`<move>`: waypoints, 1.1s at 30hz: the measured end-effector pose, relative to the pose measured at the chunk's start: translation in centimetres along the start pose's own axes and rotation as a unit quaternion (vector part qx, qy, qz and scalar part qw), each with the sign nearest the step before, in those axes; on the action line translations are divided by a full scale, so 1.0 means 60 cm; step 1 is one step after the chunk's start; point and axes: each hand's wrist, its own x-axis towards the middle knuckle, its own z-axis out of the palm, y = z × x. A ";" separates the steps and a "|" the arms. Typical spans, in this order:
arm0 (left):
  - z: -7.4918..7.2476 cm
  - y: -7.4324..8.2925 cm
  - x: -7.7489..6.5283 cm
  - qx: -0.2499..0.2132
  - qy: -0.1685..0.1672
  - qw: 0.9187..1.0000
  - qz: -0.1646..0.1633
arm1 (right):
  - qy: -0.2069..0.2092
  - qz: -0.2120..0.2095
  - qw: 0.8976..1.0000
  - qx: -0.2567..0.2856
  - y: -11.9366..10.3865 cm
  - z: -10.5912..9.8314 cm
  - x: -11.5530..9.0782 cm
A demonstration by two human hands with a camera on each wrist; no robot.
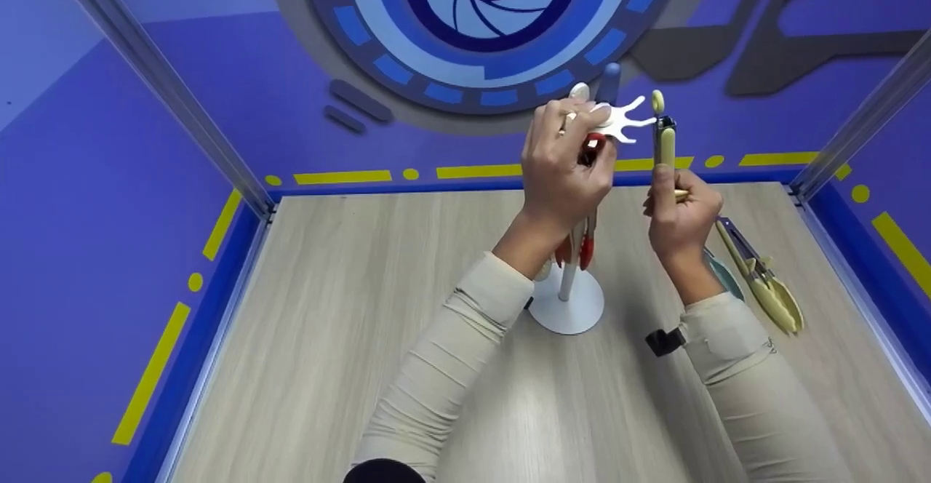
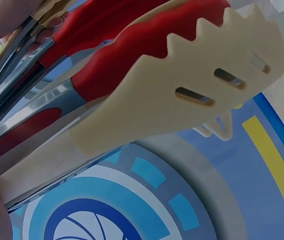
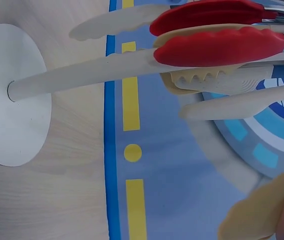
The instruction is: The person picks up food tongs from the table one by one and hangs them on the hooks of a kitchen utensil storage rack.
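Observation:
My left hand (image 1: 564, 156) is up at the top of a white stand, its fingers curled about the head of the hook rack (image 1: 622, 123). Branching white hooks stick out to the right. Beneath that hand hang several tongs, among them red-tipped tongs (image 2: 147, 50) and beige slotted tongs (image 2: 207, 75). With its thumb along the handle, my right hand (image 1: 684, 214) grips yellow tongs (image 1: 666, 148), ring end up, beside the hook tips. Their pale yellow tip (image 3: 257, 205) shows below that hand in the right wrist view.
The stand's round white base (image 1: 574, 316) rests on the wooden table (image 1: 349, 323). At the right lie another pair of yellow tongs (image 1: 774, 294) and teal tongs (image 1: 724, 276), partly behind the right forearm. Blue walls (image 1: 407, 148) enclose the table at the back and sides.

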 end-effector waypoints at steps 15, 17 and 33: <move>-0.002 0.000 0.001 0.003 0.005 1.000 0.006 | -0.009 -0.002 1.000 -0.004 0.006 0.005 0.009; -0.002 0.000 0.000 0.003 0.003 1.000 0.006 | -0.011 -0.005 1.000 -0.006 0.007 0.006 0.009; -0.002 0.002 -0.001 0.002 0.001 1.000 0.006 | -0.020 -0.006 0.999 -0.025 -0.019 0.015 -0.001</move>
